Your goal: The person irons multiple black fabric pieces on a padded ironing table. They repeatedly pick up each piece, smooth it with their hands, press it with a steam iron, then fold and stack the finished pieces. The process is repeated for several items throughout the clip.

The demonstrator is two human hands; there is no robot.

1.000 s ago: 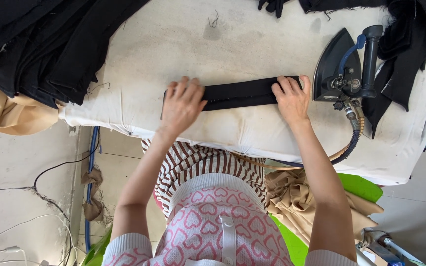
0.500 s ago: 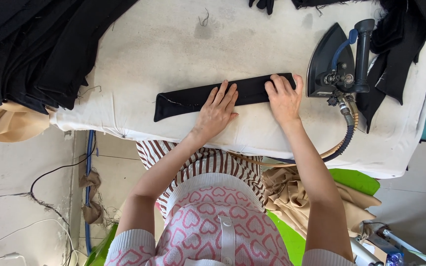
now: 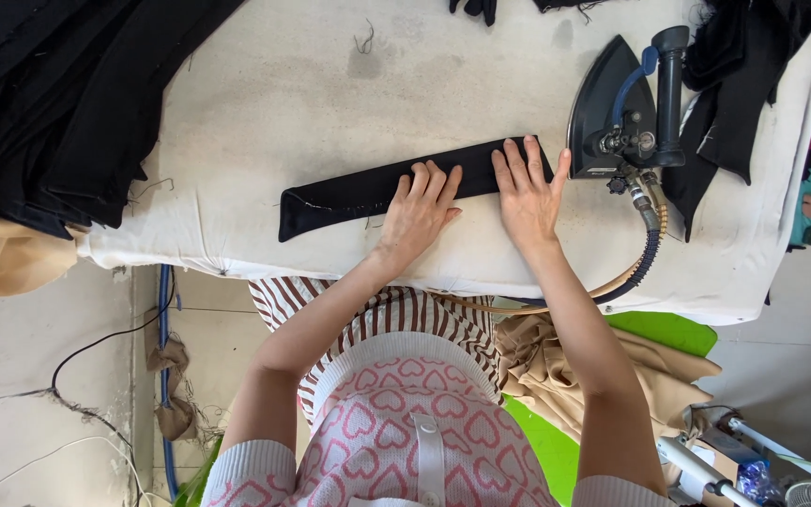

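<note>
**Hot iron close to the right hand, strip not held at its far end**

While both hands press flat on the black fabric strip [image 3: 349,195], the biggest risk stands just beside them. The right hand [image 3: 527,192] lies with fingers spread and open on the right end of the strip, and its outer fingers almost touch the black steam iron [image 3: 617,113], which rests on the padded white surface [image 3: 265,103]. If this hand slides more to the right, it can meet the sole of the iron and be burned, I think. The left hand [image 3: 420,208] is also open and flat, palm down, near the middle of the strip; it grips nothing.

The left end of the strip lies free, so a push from the hands can wrinkle it or turn it crooked. Loose threads hang from its lower edge and can catch under the fingers.

A hose [image 3: 645,258] goes from the iron over the near edge of the surface; an elbow can pull it. A pile of black cloth [image 3: 58,103] fills the left side, and more black pieces [image 3: 734,84] lie behind the iron, leaving little room there. Tan fabric [image 3: 584,376] hangs below the surface.
</note>
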